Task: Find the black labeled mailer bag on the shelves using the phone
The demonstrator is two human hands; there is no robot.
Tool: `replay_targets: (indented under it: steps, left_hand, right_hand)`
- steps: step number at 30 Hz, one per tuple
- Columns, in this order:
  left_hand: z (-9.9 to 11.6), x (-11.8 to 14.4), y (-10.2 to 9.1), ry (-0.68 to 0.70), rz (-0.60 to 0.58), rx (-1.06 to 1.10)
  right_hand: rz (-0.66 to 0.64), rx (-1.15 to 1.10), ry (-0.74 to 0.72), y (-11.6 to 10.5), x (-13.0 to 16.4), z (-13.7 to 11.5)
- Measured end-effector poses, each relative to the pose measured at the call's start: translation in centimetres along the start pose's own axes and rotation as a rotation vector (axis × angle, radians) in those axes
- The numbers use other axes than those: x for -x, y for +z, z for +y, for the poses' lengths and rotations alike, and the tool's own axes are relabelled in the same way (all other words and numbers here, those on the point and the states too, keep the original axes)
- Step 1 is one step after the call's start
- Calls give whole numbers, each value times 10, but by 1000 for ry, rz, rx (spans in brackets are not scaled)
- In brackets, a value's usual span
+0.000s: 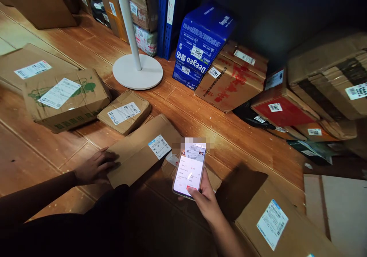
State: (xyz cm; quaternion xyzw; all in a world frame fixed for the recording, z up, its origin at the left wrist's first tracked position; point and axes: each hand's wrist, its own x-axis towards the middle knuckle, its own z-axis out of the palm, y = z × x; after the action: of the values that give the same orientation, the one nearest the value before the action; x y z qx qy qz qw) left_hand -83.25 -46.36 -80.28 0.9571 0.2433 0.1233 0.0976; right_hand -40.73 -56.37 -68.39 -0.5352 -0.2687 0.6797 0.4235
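Observation:
A smartphone (187, 173) with a lit screen is gripped in my right hand (207, 196), the thumb over a red button low on the screen. Its screen shows a label and lines of text, and a blurred patch covers its top. My left hand (96, 166) touches the near-left end of a long flat cardboard box (134, 150), fingers apart. That box lies on the wooden floor with a white and blue shipping label (159, 147) facing up. Partly behind the phone lies another cardboard parcel (212, 172).
Left are a small box (124, 112) and a green-printed box (67, 100). Ahead stands a white pole with a round base (137, 77). A blue carton (197, 47) and numbered parcels (232, 77) line the wall. A labelled box (298, 219) sits near right.

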Motion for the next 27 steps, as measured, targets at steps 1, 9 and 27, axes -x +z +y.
replay_targets:
  steps: [1,9,27]
  left_hand:
    - [0,0,0,1,-2,4]
    - [-5,4,2,-19,-70,53]
    - [30,-11,11,-69,4,41]
  right_hand:
    - [5,-1,-6,-1,0,2]
    - [9,7,-41,-7,0,16]
    - [-14,16,-1,3,5,-2]
